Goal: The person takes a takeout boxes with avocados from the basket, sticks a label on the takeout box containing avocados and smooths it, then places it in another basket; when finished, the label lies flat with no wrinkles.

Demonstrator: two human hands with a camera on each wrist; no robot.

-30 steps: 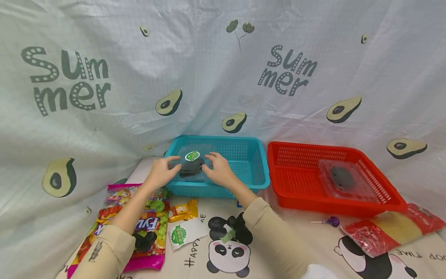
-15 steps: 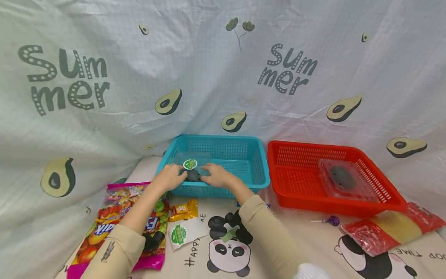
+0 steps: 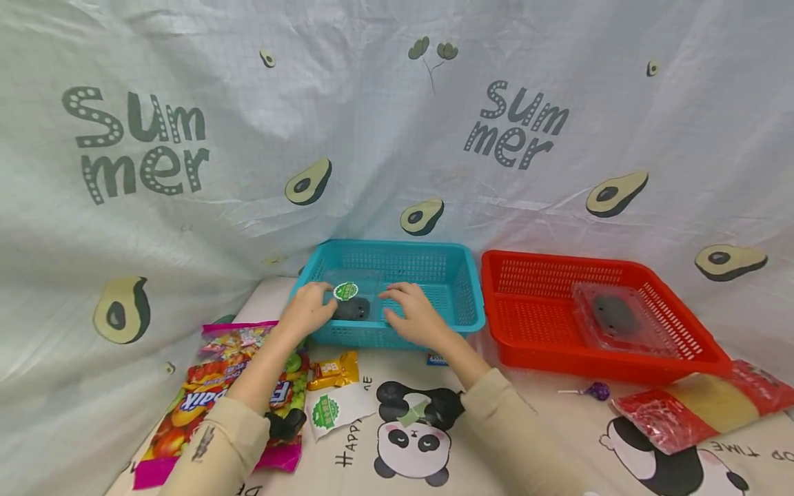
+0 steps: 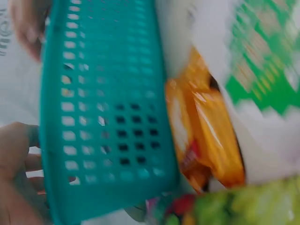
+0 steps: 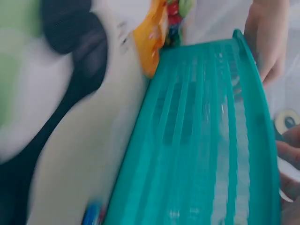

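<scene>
A clear plastic box [image 3: 360, 277] with a round green sticker and a dark grey thing inside lies in the left part of the teal basket [image 3: 443, 326]. My left hand [image 3: 305, 311] is at the box's left side, fingers loosely bent over the basket rim; contact with the box is unclear. To the right of the box, my right hand [image 3: 417, 317] is over the front rim, fingers spread and apart from the box. The left wrist view shows the left hand [image 4: 16, 173] beside the basket wall [image 4: 112, 93]. Only some fingers of the right hand [image 5: 291, 161] show in its wrist view.
A red basket [image 3: 527, 357] to the right holds another clear box [image 3: 614, 317]. In front lie a fruit candy bag [image 3: 192, 406], an orange packet [image 3: 335, 370], a white packet [image 3: 341, 409], a purple lollipop [image 3: 598, 391] and a red-and-yellow packet [image 3: 701, 410].
The clear box has come down into the teal basket, towards its front. My right hand has drawn away from it to the right; the left hand stays near its left side.
</scene>
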